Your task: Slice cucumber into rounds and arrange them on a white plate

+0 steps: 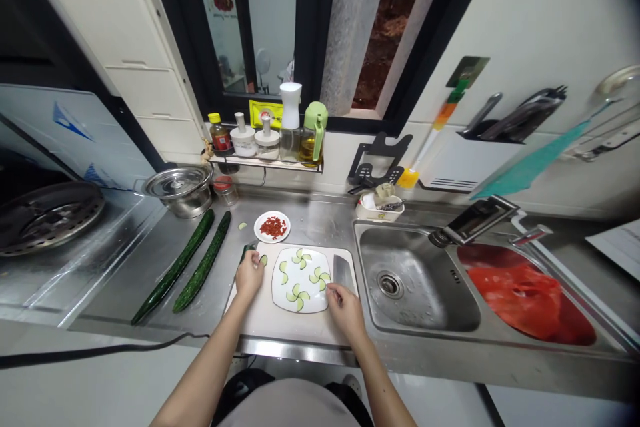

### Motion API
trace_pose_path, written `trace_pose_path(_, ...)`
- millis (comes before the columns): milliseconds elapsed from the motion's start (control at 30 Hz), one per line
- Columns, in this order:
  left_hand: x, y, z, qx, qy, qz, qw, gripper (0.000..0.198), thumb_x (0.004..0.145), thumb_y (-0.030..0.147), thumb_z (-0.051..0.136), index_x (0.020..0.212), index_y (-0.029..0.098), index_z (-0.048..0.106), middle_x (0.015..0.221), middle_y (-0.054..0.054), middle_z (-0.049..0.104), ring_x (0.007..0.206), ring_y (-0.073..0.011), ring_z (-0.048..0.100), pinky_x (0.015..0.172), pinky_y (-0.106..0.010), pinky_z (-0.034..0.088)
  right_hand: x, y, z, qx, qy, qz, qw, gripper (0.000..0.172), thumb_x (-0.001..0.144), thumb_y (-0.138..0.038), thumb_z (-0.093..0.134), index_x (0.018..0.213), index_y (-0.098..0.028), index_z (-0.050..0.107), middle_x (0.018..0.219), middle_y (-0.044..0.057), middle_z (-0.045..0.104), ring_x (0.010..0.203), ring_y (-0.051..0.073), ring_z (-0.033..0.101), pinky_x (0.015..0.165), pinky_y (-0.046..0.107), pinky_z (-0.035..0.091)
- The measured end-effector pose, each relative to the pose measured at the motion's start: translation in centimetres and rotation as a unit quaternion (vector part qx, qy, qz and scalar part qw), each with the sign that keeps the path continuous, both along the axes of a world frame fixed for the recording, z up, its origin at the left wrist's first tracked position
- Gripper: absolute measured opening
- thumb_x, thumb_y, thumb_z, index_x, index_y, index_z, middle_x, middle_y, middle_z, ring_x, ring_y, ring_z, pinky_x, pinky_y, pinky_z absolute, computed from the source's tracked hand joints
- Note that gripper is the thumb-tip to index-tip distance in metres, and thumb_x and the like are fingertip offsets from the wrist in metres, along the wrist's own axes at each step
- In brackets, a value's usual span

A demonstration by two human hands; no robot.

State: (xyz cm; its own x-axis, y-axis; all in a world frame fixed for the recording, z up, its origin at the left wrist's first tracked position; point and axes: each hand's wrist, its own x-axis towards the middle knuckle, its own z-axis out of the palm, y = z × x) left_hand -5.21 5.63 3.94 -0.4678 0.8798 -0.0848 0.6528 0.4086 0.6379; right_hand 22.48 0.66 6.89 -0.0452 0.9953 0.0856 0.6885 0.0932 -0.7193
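Observation:
A white square plate (287,304) lies on the pale cutting board (280,328), with thin cucumber slices (301,257) on it, several fanned into pinwheels. At the plate's left, my left hand (249,275) is closed, with a small cucumber slice (263,259) at its fingertips. The dark green end of a cut cucumber (247,251) shows behind that hand, partly covered. My right hand (346,310) is at the plate's right edge, fingers pinched near the right-hand pinwheel; what they hold, if anything, is hidden. Beyond it a knife blade (343,270) rests on the board.
Two whole cucumbers (204,261) lie on the steel counter at left, near a lidded pot (181,192). Behind the board sits a small dish (257,232) of red pieces (273,227). To the right is the sink (420,273); seasoning bottles (290,127) line the back shelf.

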Motion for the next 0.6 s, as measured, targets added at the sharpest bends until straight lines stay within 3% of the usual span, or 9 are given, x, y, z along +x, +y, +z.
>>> trace_pose_path(133,0.5,-0.2,1.6,0.086,-0.095,-0.023,0.991,0.031,0.077,0.032,0.057,0.105,0.020,0.052,0.083,0.001,0.062,0.060,-0.0101,0.052,0.063,-0.022,0.039,-1.2,0.6,1.5,0.012,0.019,0.009,1.000,0.035,0.085,-0.040,0.045,0.094,-0.018,0.070,0.076,0.006,0.068,0.069,0.019,0.060,0.064,0.028,0.045)
trace_pose_path(300,1.8,-0.8,4.8,0.164,-0.205,-0.083,0.961,0.036,0.073,0.037,0.061,0.103,0.020,0.051,0.082,0.002,0.059,0.054,-0.0070,0.043,0.059,-0.021,0.038,-3.2,1.8,4.0,0.041,0.041,0.029,0.998,0.029,0.085,-0.036,0.048,0.095,-0.018,0.069,0.075,0.005,0.064,0.071,0.017,0.059,0.067,0.027,0.044)
trace_pose_path(400,2.6,-1.2,6.6,0.183,-0.248,-0.119,0.944,0.037,0.073,0.037,0.063,0.103,0.020,0.049,0.082,0.001,0.057,0.056,-0.0067,0.042,0.060,-0.020,0.037,-4.3,2.6,5.5,0.060,0.047,0.047,0.996,0.027,0.086,-0.033,0.050,0.101,-0.019,0.067,0.076,0.003,0.061,0.072,0.016,0.058,0.069,0.027,0.044)
trace_pose_path(600,3.8,-2.2,9.7,0.170,-0.255,-0.197,0.931,0.036,0.074,0.035,0.064,0.103,0.020,0.050,0.082,0.001,0.058,0.061,-0.0079,0.045,0.062,-0.020,0.037,-6.1,3.8,7.7,0.140,0.038,0.122,0.982,0.026,0.086,-0.030,0.055,0.109,-0.023,0.066,0.099,0.006,0.060,0.097,0.020,0.053,0.086,0.033,0.043)
